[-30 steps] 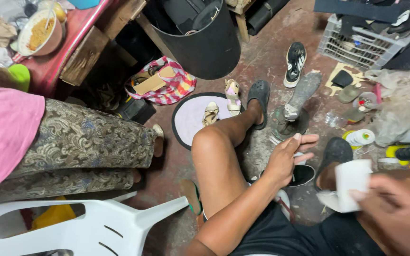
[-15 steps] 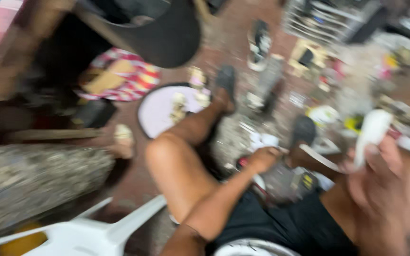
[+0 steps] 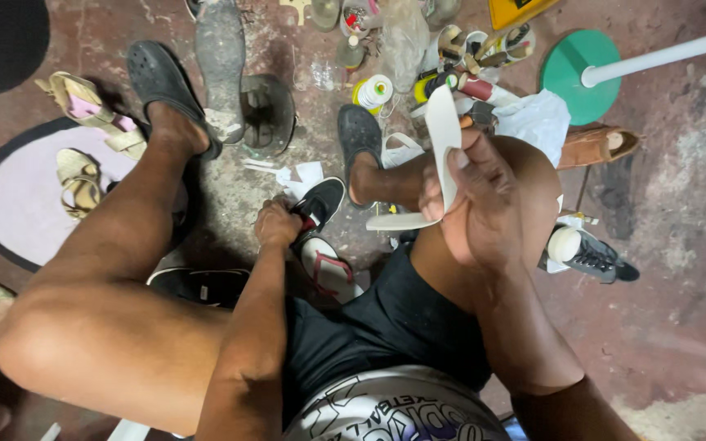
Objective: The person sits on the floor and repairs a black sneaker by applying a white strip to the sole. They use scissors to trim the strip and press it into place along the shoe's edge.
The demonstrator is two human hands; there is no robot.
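From the head view, your right hand (image 3: pixel 484 208) is raised over your right knee with its grip closed on a white insole (image 3: pixel 441 155). The fingers wrap its middle and bend it into a curve, one end pointing up and the other curling left toward your shin. Your left hand (image 3: pixel 278 224) is down on the floor between your legs, its grip closed round the heel of a black flat shoe (image 3: pixel 318 204).

The insole looks thin, smooth and springy. Bent this hard, it could crease across the fold or flick out of your fingers, and it would then land among the clutter ahead. The hold on the shoe is only at its rear edge, so the toe could swing or drag against the black and red flip-flop (image 3: pixel 328 269) lying just beside it.

The concrete floor (image 3: pixel 680 245) is rough, stained and gritty, and dirt could stick to the insole's clean face if it drops. Near your right foot stand small glue pots and thread spools (image 3: pixel 451 61), packed close together; a loose insole or a shifting foot could tip one over. A crumpled white plastic bag (image 3: pixel 537 118) lies beside them.

To the left, strappy beige sandals (image 3: pixel 83 139) rest on and beside a pale round mat (image 3: pixel 18 204) with a dark rim. A worn grey sole (image 3: pixel 221 65) lies upturned beyond your left foot. A black sneaker (image 3: pixel 590 257) sits by your right thigh.
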